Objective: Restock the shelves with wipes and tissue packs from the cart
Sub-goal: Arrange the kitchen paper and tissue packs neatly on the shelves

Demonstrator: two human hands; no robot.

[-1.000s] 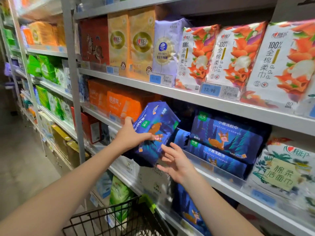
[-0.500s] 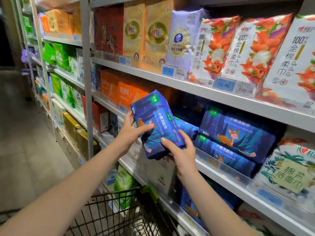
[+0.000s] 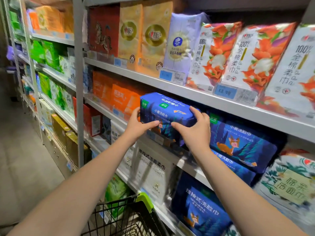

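Observation:
A blue tissue pack with a deer print (image 3: 166,114) is held level at the front of the middle shelf (image 3: 187,165), just under the shelf above. My left hand (image 3: 139,126) grips its left end and my right hand (image 3: 193,132) grips its right end and lower front. Two matching blue deer packs (image 3: 242,138) lie stacked on the same shelf to the right. The black wire cart (image 3: 126,217) with a green corner cap sits below my arms; its inside is mostly out of view.
Orange packs (image 3: 119,99) stand left of the held pack. The upper shelf carries orange-flower cotton tissue packs (image 3: 255,55) and yellow packs (image 3: 141,36). White and blue packs (image 3: 196,212) fill the lower shelf. A grey upright post (image 3: 79,99) divides the shelving; aisle floor (image 3: 22,159) lies left.
The blue pack has turned from tilted on end to lying level and has risen toward the shelf opening. Both hands now grip its ends; a second ago the right hand was off it.

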